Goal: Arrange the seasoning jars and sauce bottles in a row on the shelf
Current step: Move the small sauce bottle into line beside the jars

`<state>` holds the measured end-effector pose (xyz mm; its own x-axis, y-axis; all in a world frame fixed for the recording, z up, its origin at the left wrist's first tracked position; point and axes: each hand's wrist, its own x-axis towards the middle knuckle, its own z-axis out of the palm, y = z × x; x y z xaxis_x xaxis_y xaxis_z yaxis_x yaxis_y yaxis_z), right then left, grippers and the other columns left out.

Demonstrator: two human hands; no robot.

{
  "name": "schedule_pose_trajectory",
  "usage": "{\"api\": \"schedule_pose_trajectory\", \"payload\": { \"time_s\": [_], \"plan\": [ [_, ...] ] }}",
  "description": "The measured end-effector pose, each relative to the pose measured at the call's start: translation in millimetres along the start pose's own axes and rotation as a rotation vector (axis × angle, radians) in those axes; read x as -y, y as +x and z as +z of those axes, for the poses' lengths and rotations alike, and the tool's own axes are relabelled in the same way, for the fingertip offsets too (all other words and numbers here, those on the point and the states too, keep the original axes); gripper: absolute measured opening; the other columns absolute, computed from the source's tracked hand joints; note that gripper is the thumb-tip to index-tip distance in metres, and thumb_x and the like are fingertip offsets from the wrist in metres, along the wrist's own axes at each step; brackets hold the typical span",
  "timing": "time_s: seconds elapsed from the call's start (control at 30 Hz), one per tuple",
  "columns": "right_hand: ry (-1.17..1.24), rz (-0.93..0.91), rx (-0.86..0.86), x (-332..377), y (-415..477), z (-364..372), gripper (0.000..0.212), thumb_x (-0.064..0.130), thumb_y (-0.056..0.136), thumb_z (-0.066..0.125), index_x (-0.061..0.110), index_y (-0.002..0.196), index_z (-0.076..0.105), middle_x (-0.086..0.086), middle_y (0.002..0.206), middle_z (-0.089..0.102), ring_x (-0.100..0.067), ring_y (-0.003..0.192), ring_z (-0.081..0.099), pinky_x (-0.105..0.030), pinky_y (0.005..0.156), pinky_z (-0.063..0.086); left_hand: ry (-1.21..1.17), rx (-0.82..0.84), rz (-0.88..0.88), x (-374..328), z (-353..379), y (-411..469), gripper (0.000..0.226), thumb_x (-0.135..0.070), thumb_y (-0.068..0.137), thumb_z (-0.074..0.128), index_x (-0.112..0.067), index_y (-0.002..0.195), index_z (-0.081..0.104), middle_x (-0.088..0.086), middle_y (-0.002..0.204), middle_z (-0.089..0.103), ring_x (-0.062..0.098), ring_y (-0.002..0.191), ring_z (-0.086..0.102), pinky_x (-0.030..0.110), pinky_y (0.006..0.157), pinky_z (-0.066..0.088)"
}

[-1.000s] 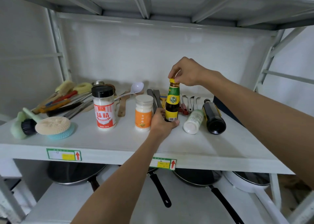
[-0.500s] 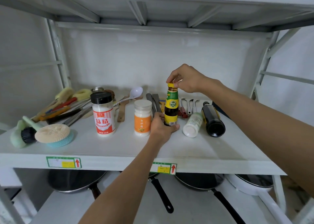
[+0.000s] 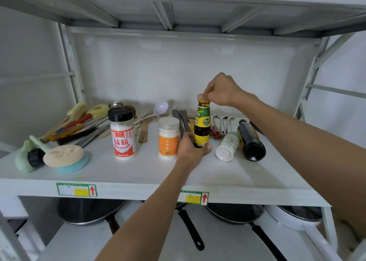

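Centre of the action: the green-labelled sauce bottle (image 3: 202, 125) stands upright on the white shelf (image 3: 138, 171), just right of the orange-labelled sugar jar (image 3: 168, 138). The right hand (image 3: 221, 91) pinches its cap from above, fingertips closed on the top. The left hand (image 3: 191, 149) wraps the base, thumb and fingers cupped around the lower label. So both hands are holding the same bottle, top and bottom.

This looks like the seating step: getting the bottle flat and in line. To do it well, I'd judge the base should settle fully before either hand lets go, and the bottom hand should go last, since a tall narrow bottle tips easily. Line its front with the sugar jar and the red-labelled MSG shaker (image 3: 122, 134) further left; those two already stand upright and roughly level with each other. Leave a small gap beside the sugar jar so the left fingers can slide out without nudging it.

Still to come, by the look of things: a white seasoning bottle (image 3: 227, 147) and a dark soy sauce bottle (image 3: 250, 140) lie on their sides just to the right, side by side, bases toward the shelf edge. They'll want standing up at the end of the row.

Watch the clutter behind: knives and peelers (image 3: 219, 123) sit close to the bottle's back. Far left, a loofah scrubber (image 3: 63, 155) and brushes (image 3: 29, 158) are well apart from the row.
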<state>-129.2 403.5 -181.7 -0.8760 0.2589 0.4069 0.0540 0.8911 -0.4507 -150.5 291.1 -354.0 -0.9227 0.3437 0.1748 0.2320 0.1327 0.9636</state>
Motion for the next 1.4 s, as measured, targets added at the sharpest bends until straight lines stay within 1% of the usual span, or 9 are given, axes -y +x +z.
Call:
{"api": "schedule_pose_trajectory", "payload": {
  "time_s": [0.23,0.37,0.57,0.67,0.93,1.07,1.23,1.33,1.4],
  "plan": [
    [-0.072,-0.057,0.146,9,0,-9,0.024,0.010,0.087,0.070,0.006,0.111,0.074,-0.011,0.113,0.069,-0.021,0.104,0.062,-0.026,0.079,0.047,0.029,0.019,0.024,2,-1,0,0.067,-0.020,0.072,0.084,-0.014,0.128,0.048,-0.005,0.111,0.057,0.011,0.100,0.053,0.025,0.085,0.041],
    [-0.072,-0.078,0.170,9,0,-7,0.027,0.002,0.089,0.064,0.007,0.115,0.071,-0.011,0.119,0.067,-0.016,0.098,0.058,-0.017,0.068,0.044,0.034,0.003,0.009,2,-1,2,0.064,-0.016,0.074,0.083,-0.013,0.127,0.047,-0.006,0.107,0.054,0.011,0.098,0.052,0.022,0.083,0.040],
    [-0.018,-0.098,0.194,6,-1,-7,0.032,-0.007,0.088,0.058,0.008,0.113,0.071,-0.013,0.119,0.067,-0.023,0.113,0.062,-0.029,0.086,0.050,0.064,-0.018,0.003,3,2,5,0.067,-0.017,0.069,0.086,-0.016,0.123,0.047,-0.002,0.114,0.060,0.013,0.100,0.055,0.026,0.085,0.045],
    [-0.005,-0.103,0.186,3,0,-5,0.033,-0.008,0.088,0.056,0.009,0.111,0.072,-0.012,0.119,0.067,-0.024,0.114,0.061,-0.035,0.093,0.053,0.066,-0.025,0.001,4,2,6,0.067,-0.017,0.069,0.086,-0.016,0.123,0.047,0.000,0.116,0.061,0.015,0.102,0.057,0.028,0.088,0.047],
    [0.019,-0.120,0.183,0,-3,-6,0.036,-0.011,0.087,0.053,0.011,0.109,0.072,-0.012,0.120,0.067,-0.023,0.115,0.060,-0.040,0.099,0.052,0.062,-0.035,-0.014,5,4,7,0.070,-0.018,0.065,0.089,-0.017,0.119,0.046,0.001,0.116,0.060,0.018,0.103,0.058,0.030,0.088,0.048],
    [0.053,-0.121,0.180,-1,-4,-5,0.038,-0.014,0.087,0.051,0.009,0.108,0.073,-0.014,0.119,0.068,-0.024,0.114,0.062,-0.039,0.100,0.051,0.063,-0.034,-0.006,4,3,6,0.071,-0.018,0.063,0.090,-0.016,0.118,0.046,0.000,0.114,0.060,0.015,0.100,0.056,0.026,0.081,0.043],
    [0.063,-0.135,0.172,-2,-7,-5,0.039,-0.014,0.088,0.050,0.008,0.111,0.072,-0.013,0.119,0.068,-0.022,0.113,0.062,-0.037,0.100,0.051,0.069,-0.022,-0.019,2,2,5,0.071,-0.018,0.063,0.090,-0.017,0.118,0.045,-0.001,0.114,0.058,0.015,0.101,0.055,0.025,0.083,0.043],
    [0.093,-0.134,0.172,-3,-10,-4,0.039,-0.015,0.089,0.049,0.004,0.116,0.070,-0.012,0.122,0.066,-0.017,0.110,0.060,-0.028,0.098,0.048,0.071,-0.016,-0.023,0,2,4,0.072,-0.017,0.064,0.089,-0.016,0.121,0.045,-0.004,0.111,0.055,0.014,0.100,0.053,0.024,0.083,0.042],
    [0.116,-0.122,0.150,-7,-12,-3,0.039,-0.013,0.092,0.048,0.004,0.122,0.066,-0.011,0.127,0.063,-0.016,0.114,0.057,-0.025,0.099,0.044,0.076,-0.018,-0.028,-1,2,4,0.073,-0.018,0.064,0.089,-0.016,0.122,0.045,-0.004,0.111,0.055,0.014,0.101,0.053,0.024,0.085,0.042]
  ]
}}
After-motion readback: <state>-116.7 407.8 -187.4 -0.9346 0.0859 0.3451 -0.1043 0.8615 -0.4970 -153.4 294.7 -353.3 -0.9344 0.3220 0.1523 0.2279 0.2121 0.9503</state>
